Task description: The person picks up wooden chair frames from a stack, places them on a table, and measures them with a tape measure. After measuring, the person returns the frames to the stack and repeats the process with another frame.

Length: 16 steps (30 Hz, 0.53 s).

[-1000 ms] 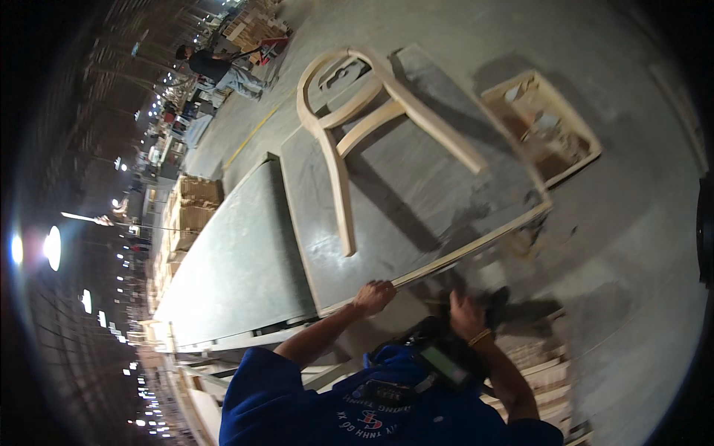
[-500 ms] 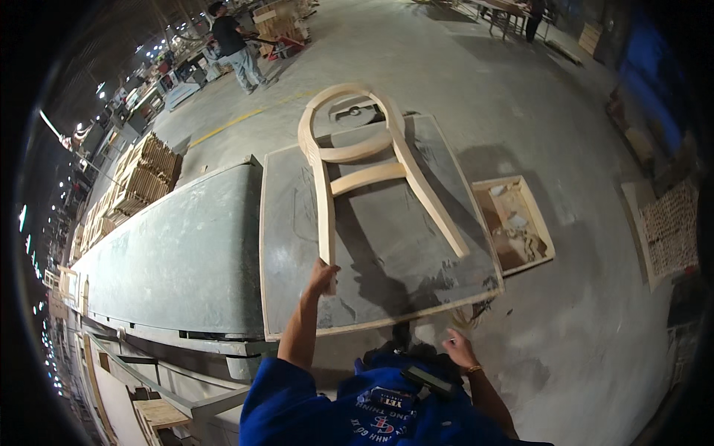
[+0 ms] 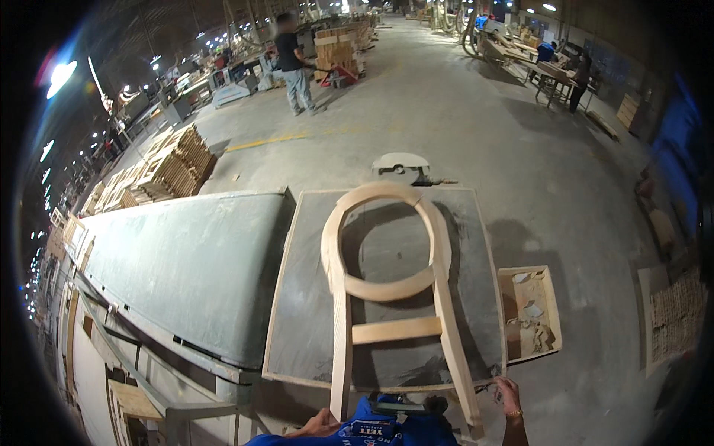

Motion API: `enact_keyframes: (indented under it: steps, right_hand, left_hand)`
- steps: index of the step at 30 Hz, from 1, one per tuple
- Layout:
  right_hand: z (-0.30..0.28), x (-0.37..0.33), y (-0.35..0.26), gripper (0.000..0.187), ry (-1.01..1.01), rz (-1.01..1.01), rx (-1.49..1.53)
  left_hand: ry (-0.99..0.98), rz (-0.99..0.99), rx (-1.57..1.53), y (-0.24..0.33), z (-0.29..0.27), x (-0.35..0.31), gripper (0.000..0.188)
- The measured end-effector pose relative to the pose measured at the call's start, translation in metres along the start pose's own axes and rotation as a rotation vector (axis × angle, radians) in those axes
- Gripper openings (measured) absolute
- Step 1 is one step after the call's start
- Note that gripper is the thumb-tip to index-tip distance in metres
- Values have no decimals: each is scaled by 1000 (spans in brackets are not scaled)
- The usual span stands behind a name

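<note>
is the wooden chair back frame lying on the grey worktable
Yes, the wooden chair back frame lies flat on the grey worktable, its legs overhanging the near edge.

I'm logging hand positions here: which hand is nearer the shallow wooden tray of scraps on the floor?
Right. The right hand is just below-left of the wooden tray; the left hand sits far across, by the chair frame's left leg.

Left hand (image 3: 321,425) low by the chest, right hand (image 3: 508,392) out at the side, fingers loose.

Pale wooden chair-back frame (image 3: 387,297) flat on grey worktable (image 3: 297,312), legs overhanging near edge.
</note>
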State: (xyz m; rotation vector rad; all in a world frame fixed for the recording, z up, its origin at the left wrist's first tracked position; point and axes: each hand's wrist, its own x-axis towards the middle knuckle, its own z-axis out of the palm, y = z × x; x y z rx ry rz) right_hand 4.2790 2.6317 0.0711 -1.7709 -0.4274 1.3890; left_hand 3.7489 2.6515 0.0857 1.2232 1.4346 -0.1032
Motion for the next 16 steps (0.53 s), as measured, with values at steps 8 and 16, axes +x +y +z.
enact_keyframes:
  steps: [8, 16]
  right_hand:
    - [89, 93, -42, 60, -15, -333, -500]
    - [61, 40, -3, 79, -341, -126, -718]
  left_hand:
    - [681, 623, 311, 196, -120, 184, 75]
    - [158, 265, 706, 295, -139, 248, 92]
